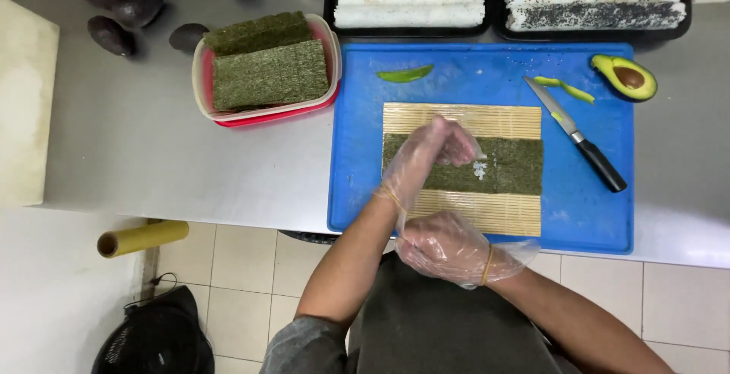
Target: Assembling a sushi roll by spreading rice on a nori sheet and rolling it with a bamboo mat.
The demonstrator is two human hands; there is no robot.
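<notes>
A dark green seaweed sheet (509,165) lies across a bamboo rolling mat (464,119) on a blue cutting board (357,115). My left hand (426,157), in a clear plastic glove, rests on the left part of the sheet with its fingers bunched together. A few white rice grains (479,169) lie by its fingertips. My right hand (449,248), also gloved, hangs curled below the near edge of the mat, close to my left forearm. Nothing shows inside it.
A black-handled knife (582,138), a halved avocado (627,77) and avocado slices (405,74) lie on the board. Behind are a tub of seaweed sheets (266,70), black trays of rice rolls (411,4) and whole avocados (114,9). A yellow roll (141,239) sticks out below the counter.
</notes>
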